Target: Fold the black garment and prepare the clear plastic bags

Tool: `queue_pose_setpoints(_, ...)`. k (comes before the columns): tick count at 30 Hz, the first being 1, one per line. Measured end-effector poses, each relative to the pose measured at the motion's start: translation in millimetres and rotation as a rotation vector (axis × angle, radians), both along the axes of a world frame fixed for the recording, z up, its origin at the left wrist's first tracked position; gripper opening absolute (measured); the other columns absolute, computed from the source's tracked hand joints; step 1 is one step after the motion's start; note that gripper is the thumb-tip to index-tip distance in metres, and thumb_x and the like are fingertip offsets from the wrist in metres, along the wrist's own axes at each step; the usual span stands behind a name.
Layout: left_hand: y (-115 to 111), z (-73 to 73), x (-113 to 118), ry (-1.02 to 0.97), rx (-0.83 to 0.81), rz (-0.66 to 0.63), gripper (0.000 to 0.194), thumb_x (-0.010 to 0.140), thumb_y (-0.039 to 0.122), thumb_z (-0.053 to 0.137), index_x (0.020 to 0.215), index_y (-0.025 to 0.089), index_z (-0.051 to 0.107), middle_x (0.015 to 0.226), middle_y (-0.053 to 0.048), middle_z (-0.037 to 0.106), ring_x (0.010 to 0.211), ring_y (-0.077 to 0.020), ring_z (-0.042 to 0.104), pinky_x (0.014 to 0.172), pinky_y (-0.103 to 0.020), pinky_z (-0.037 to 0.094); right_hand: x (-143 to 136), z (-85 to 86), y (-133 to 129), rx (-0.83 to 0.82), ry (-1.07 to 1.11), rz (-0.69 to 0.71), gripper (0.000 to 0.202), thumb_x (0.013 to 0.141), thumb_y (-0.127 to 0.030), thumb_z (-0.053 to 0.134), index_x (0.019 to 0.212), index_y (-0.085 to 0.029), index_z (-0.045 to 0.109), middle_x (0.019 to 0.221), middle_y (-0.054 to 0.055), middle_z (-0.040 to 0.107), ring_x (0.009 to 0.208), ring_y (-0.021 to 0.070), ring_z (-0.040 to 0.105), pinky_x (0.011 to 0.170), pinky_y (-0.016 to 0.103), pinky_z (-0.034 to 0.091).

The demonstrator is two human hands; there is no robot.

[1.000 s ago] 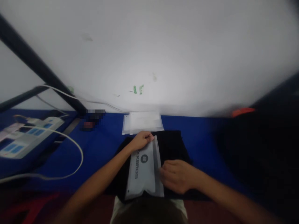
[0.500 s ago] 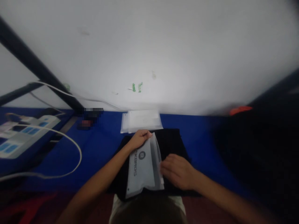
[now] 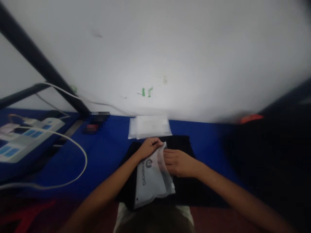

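Between both hands, the bag point(image 3: 152, 176) mouth is pinched: left hand point(image 3: 148, 148) and right hand point(image 3: 176, 161) closed on it; part edges evenly.

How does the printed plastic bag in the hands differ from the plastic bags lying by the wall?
The printed bag is lifted at its top edge, in the grip of the left hand and right hand, over black fabric; the far bags lie flat, untouched, on the blue tabletop. The printed bag shows dark lettering; the far bags show none. Both are pale plastic.
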State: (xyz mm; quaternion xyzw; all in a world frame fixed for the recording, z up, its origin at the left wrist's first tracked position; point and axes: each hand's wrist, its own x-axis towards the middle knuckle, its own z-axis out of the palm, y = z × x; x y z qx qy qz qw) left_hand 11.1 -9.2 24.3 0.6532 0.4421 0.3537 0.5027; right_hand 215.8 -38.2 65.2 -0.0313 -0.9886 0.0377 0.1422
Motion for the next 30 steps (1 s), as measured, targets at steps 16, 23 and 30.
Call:
queue_pose_setpoints(16,4.9,11.3,-18.1,-0.098,0.072,0.339,0.034,0.083,0.049,0.063,0.098,0.019,0.064,0.102,-0.005,0.066,0.100,-0.0228,0.059,0.094,-0.035,0.043,-3.8,-8.3,27.8,0.418,0.265,-0.161,0.032,0.097,-0.013,0.041,0.078,-0.021,0.065,0.079,0.003,0.067,0.086,0.0159,0.062,0.097,0.037,0.051)
queue_pose_setpoints(23,-1.5,17.4,-20.2,-0.134,-0.151,0.279,0.061,0.081,0.059,0.065,0.126,0.017,0.059,0.130,-0.015,0.060,0.119,-0.0316,0.057,0.099,-0.044,0.045,26.4,16.3,44.3,0.471,0.329,-0.413,0.031,0.096,-0.014,0.042,0.079,-0.015,0.068,0.085,0.012,0.068,0.089,0.0223,0.062,0.080,0.037,0.055)
queue_pose_setpoints(30,-15.8,35.7,-14.3,-0.236,-0.412,0.235,0.072,0.083,0.060,0.066,0.141,0.022,0.047,0.144,-0.014,0.052,0.128,-0.0329,0.053,0.103,-0.044,0.044,24.7,21.4,30.5,0.634,0.344,-0.466,0.029,0.094,-0.004,0.045,0.078,-0.015,0.067,0.084,0.009,0.068,0.097,0.0234,0.061,0.086,0.041,0.052)
